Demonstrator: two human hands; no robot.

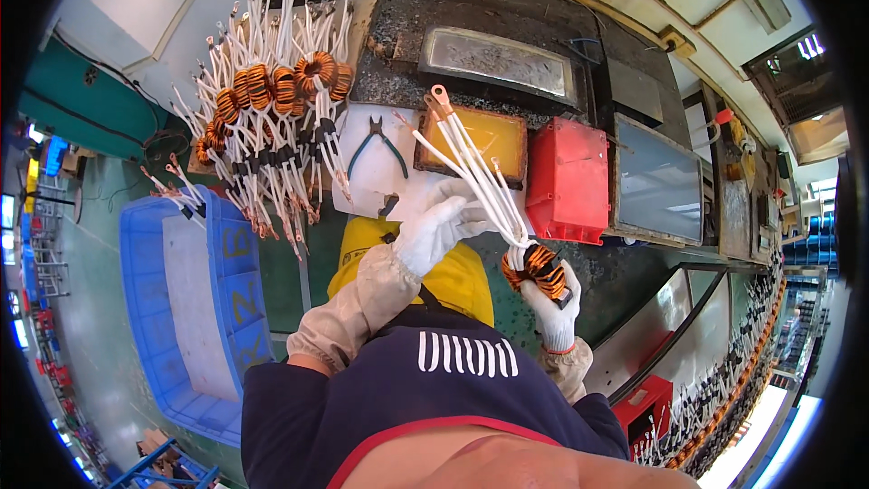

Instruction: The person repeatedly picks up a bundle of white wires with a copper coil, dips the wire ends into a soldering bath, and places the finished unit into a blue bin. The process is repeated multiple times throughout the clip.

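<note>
My right hand, in a white glove, grips a ring-shaped coil wound with orange-copper wire and black bands. Several white leads rise from the coil toward the upper left and end in bare copper lugs. My left hand, also gloved, has its fingers curled against the leads partway up; some fingertips are hidden there. Beyond it, green-handled pliers lie on a white sheet. A yellow-amber tray sits behind the leads, beside a red plastic bin.
A large heap of similar coils with white leads is at the upper left. Below it stands a blue crate. A metal-topped basin lies at the back, with a grey panel at right. More coils line a rack lower right.
</note>
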